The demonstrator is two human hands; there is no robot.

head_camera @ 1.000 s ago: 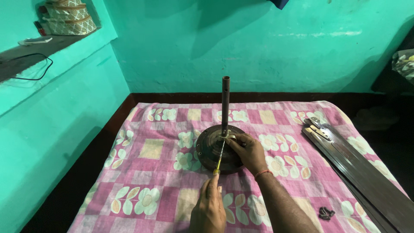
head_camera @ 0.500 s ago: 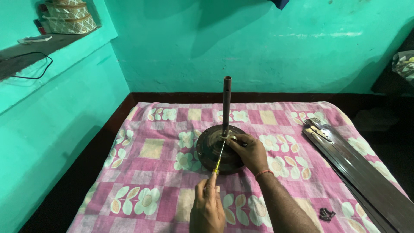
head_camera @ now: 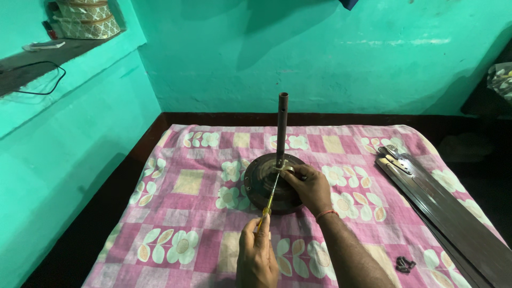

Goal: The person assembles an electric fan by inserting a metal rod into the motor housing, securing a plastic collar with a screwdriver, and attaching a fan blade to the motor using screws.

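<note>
A dark round fan motor point(head_camera: 261, 184) lies flat on a pink floral sheet point(head_camera: 181, 213), with a brown downrod point(head_camera: 281, 125) standing upright from its centre. My left hand point(head_camera: 258, 256) grips the yellow handle of a screwdriver point(head_camera: 270, 196); its shaft slants up to the foot of the rod. My right hand point(head_camera: 309, 186) rests on the motor's top, fingers pinched on a small metal part at the rod's base.
Long dark fan blades point(head_camera: 448, 210) lie along the sheet's right edge. A few small dark screws point(head_camera: 404, 263) sit near the front right. Turquoise walls close in at the left and back, with a shelf point(head_camera: 48, 53) at upper left carrying baskets and a cable.
The view has shifted slightly. My left hand has edged up a little along the screwdriver handle; my right hand stays on the motor.
</note>
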